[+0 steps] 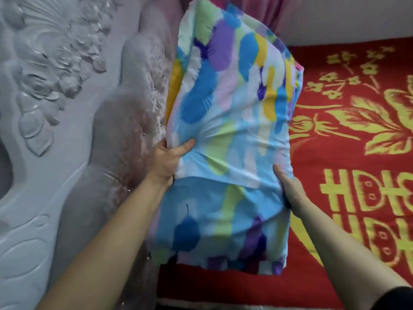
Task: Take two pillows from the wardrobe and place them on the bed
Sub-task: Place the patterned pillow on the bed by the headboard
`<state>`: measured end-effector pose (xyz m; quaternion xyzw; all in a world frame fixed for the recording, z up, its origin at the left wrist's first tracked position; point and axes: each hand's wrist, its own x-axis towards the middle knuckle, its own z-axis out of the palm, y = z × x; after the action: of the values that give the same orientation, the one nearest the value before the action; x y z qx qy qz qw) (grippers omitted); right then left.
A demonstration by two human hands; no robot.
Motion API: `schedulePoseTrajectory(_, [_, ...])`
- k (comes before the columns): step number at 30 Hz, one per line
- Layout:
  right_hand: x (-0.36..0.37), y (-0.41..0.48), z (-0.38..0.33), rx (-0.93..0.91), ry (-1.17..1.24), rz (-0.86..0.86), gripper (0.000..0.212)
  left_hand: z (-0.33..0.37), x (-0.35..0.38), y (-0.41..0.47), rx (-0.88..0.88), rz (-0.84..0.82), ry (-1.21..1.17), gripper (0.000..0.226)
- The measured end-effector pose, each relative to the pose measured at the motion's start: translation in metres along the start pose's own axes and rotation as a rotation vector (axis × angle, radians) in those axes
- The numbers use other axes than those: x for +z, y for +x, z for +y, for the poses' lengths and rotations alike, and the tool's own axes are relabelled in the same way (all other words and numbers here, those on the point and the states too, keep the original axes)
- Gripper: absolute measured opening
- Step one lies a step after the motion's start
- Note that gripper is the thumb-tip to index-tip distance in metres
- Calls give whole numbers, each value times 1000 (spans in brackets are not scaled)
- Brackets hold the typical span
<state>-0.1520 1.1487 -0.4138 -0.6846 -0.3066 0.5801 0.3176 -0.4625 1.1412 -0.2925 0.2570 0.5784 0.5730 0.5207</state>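
Observation:
A pillow (232, 104) in a bright cover of blue, purple, yellow and green patches fills the middle of the view, held up over the head end of the bed (348, 153). My left hand (167, 159) grips its left edge, thumb pressed into the cloth. My right hand (288, 186) grips its right edge. Below my hands the patterned fabric (219, 224) continues down to the red cover; I cannot tell whether this is a second pillow or the same one folded.
The bed has a red cover with gold flowers and characters. A padded pink-grey headboard (125, 121) stands just left of the pillow, with a carved grey relief panel (44, 86) beyond it. A pink curtain (268, 10) hangs at the back.

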Motion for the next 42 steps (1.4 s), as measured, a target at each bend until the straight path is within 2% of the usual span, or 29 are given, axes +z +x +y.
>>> schedulePoseTrajectory(3, [4,30,8,-69,-30,236,60,-28,-3,46,-23,27,45,32])
schedulePoseTrajectory(6, [11,72,29,-64,-125,344,72,-79,-17,96,-85,68,203,43])
schedulePoseTrajectory(10, [21,128,102,-54,-396,253,74,-183,-56,139,-145,196,761,73])
schedulePoseTrajectory(13, [29,145,160,-47,-510,144,81,-275,-84,130,-341,136,925,73])
schedulePoseTrajectory(15, [32,149,191,-90,-496,153,79,-323,-98,115,-394,113,948,69])
schedulePoseTrajectory(19, [48,156,215,-41,-531,287,91,-357,-105,112,-283,229,943,62])
schedulePoseTrajectory(22, [59,157,209,-30,-544,331,92,-351,-93,116,-257,303,1112,51])
schedulePoseTrajectory(25, [64,140,194,-213,-541,409,81,-332,-74,99,-153,431,1221,40])
schedulePoseTrajectory(29, [69,120,164,-480,-418,538,68,-299,-59,84,212,624,1043,34])
schedulePoseTrajectory(32, [67,122,141,-684,-340,651,62,-272,-52,95,413,662,901,34])
schedulePoseTrajectory(35, [74,137,131,-706,-328,659,65,-263,-54,115,496,660,904,35])
schedulePoseTrajectory(37, [82,153,136,-595,-539,525,70,-273,-64,131,338,617,1063,38])
schedulePoseTrajectory(39, [88,171,151,-393,-824,312,72,-291,-74,143,38,543,1279,43])
schedulePoseTrajectory(40, [90,178,159,-272,-880,233,72,-300,-78,145,-86,490,1328,48])
schedulePoseTrajectory(42, [94,187,170,-143,-877,173,72,-314,-81,143,-199,407,1338,62])
